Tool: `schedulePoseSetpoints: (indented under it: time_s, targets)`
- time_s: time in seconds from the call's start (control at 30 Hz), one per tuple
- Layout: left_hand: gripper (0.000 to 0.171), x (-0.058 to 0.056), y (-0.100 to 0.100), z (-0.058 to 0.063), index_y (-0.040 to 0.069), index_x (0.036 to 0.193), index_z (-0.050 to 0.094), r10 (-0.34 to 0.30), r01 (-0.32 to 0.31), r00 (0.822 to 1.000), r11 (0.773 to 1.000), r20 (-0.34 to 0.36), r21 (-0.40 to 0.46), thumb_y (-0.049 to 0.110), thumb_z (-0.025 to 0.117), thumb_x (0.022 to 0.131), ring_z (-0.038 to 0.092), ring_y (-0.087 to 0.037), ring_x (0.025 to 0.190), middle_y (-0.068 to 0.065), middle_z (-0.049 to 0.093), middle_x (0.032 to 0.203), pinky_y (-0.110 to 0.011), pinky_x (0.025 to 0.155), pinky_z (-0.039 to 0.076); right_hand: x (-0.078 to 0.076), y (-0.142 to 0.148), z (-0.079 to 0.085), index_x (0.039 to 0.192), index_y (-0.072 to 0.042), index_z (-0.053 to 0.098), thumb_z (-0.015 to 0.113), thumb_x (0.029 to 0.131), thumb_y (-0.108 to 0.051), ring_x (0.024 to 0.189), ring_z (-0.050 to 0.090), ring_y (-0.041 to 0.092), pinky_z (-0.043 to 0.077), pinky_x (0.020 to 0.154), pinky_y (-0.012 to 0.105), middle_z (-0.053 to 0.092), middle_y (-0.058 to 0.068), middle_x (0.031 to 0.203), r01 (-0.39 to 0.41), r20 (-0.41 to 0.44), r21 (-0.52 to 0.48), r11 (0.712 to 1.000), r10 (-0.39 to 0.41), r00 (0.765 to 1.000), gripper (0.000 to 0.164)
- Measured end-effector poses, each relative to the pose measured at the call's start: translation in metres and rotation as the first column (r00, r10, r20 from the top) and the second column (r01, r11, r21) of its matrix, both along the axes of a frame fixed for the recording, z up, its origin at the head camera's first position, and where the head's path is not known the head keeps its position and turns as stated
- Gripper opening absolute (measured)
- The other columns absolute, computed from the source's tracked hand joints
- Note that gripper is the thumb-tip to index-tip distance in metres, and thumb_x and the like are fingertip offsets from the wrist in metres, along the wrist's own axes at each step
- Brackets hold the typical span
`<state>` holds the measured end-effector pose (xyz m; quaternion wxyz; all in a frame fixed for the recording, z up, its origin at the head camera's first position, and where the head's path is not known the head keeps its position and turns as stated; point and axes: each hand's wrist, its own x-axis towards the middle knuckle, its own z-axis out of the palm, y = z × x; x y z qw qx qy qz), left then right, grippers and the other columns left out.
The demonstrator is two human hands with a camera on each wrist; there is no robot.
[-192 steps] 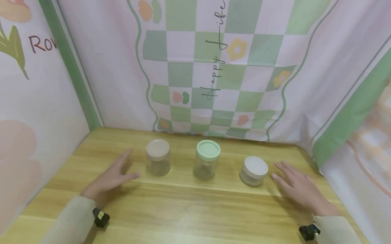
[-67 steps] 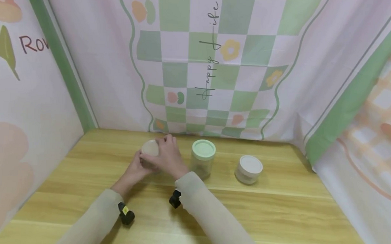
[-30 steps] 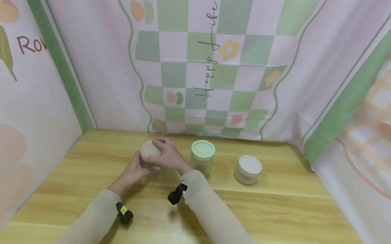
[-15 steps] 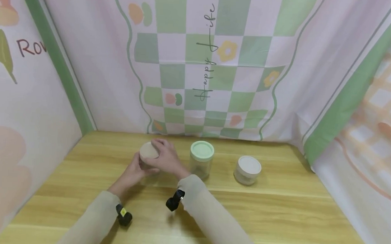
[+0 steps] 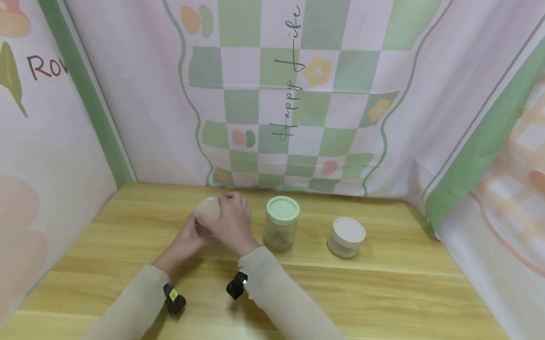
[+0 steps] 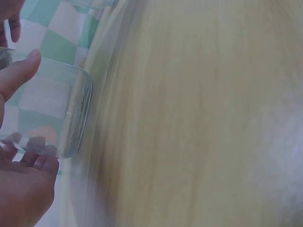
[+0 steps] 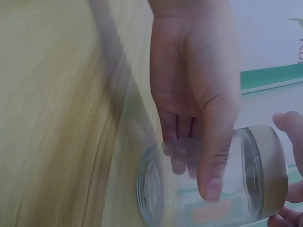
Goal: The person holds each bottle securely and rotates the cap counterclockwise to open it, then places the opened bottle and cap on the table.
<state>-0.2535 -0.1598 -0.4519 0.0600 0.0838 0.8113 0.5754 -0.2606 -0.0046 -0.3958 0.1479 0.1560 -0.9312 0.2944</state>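
Observation:
A clear glass jar with a beige lid stands upright on the left part of the table. My left hand grips the glass body, its thumb on one side and fingers on the other, as the left wrist view shows with the jar's body. Over the lid's right side, my right hand holds the rim between thumb and fingers. In the right wrist view the lid sits on the jar's mouth. In the head view, both hands hide most of the glass.
To the right of my right hand stands a tall glass jar with a green lid. Farther right is a short jar with a white lid. A checked curtain hangs behind the wooden table.
Both hands came from apart at the table's sides to the beige-lidded jar. In the last half second my right hand has turned at the lid, its wrist swinging left and nearer.

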Motion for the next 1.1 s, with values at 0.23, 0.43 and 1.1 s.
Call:
schedulePoseSetpoints:
  time_s: [0.23,0.43,1.1]
  targets:
    - [0.096,0.0005,0.0005,0.0011,0.002,0.155,0.011,0.004,-0.004,1.000,1.000,0.000,0.002,0.021,0.078,0.088,0.022,-0.045,0.144,-0.026,0.022,0.156,-0.065,0.116,0.016,0.0026,-0.0008,-0.0002,0.128,0.001,0.065,0.068,0.087,-0.061,0.110,0.046,0.031,0.045,0.089,0.039,0.053,0.017,0.125,-0.004,-0.089,0.063,0.998,0.009,0.996,0.075]
    - [0.096,-0.0019,-0.0007,-0.0004,0.001,0.156,0.010,-0.009,0.009,1.000,1.000,-0.013,0.008,0.019,0.076,0.089,0.018,-0.045,0.146,-0.027,0.018,0.158,-0.064,0.116,0.014,0.0031,-0.0010,0.0015,0.130,0.003,0.063,0.069,0.088,-0.060,0.112,0.046,0.031,0.046,0.090,0.039,0.053,0.018,0.126,-0.020,-0.081,0.073,0.997,0.026,0.996,0.076]
    - [0.096,-0.0036,-0.0007,-0.0013,0.000,0.156,0.005,-0.025,0.025,1.000,0.998,0.005,0.050,0.013,0.074,0.091,0.013,-0.046,0.147,-0.027,0.011,0.160,-0.064,0.117,0.010,-0.0027,0.0019,-0.0053,0.132,-0.002,0.062,0.069,0.088,-0.059,0.114,0.045,0.032,0.049,0.088,0.038,0.052,0.018,0.129,-0.052,-0.082,0.050,0.997,0.056,0.995,0.073]
